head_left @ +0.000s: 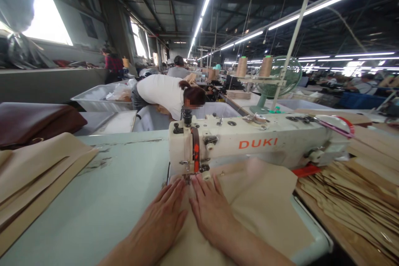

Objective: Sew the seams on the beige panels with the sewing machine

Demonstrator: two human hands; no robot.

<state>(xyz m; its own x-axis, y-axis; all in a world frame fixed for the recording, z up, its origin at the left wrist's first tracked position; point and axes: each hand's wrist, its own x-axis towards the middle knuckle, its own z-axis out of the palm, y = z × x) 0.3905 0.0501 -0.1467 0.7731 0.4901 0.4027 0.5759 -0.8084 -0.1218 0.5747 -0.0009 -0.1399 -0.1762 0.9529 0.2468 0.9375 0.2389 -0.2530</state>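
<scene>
Before cream DUKI sewing machine [258, 143] | my left hand [159, 219], right hand [212, 212] pressed flat on tan fabric panel [264, 205], gripping nothing | stitching, I judge | next: even feed.

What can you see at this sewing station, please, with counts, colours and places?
sewing machine: one, cream with orange DUKI lettering, middle of the table
table: one, pale green, under the machine
fabric piece: one, tan, under the needle
folded fabric stack: one, tan, left table edge
bag: one, dark brown, far left
cut pieces pile: one, tan, right of the machine
thread cones: two, tan, on the stand behind the machine
fan: one, green, behind the machine
co-worker: one, white top, bent over a bin behind
left hand: flat on the fabric piece
right hand: flat beside it, fingertips near the needle
</scene>
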